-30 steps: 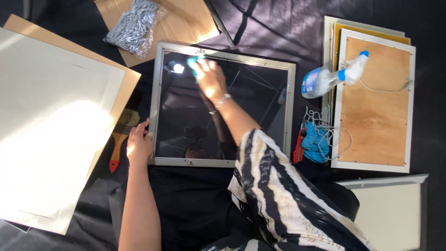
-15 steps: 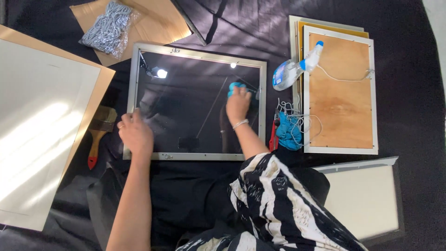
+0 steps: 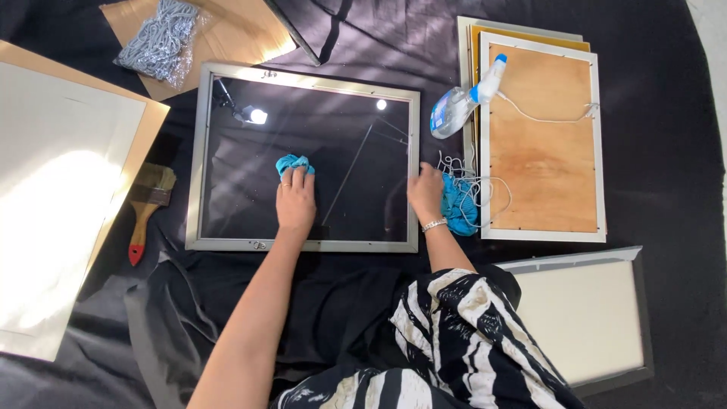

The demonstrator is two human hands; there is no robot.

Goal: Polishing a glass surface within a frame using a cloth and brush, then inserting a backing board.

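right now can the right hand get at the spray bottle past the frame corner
Probably yes. The right hand rests on the grey frame's right edge, and the spray bottle lies just beyond it on the black cloth. Only loose white string lies between them.

Your crumpled turquoise cloth [image 3: 294, 163] — bright on the silver-framed dark glass pane [image 3: 303, 151] — and that black-and-white striped sleeve [image 3: 469, 326], bold stripes.
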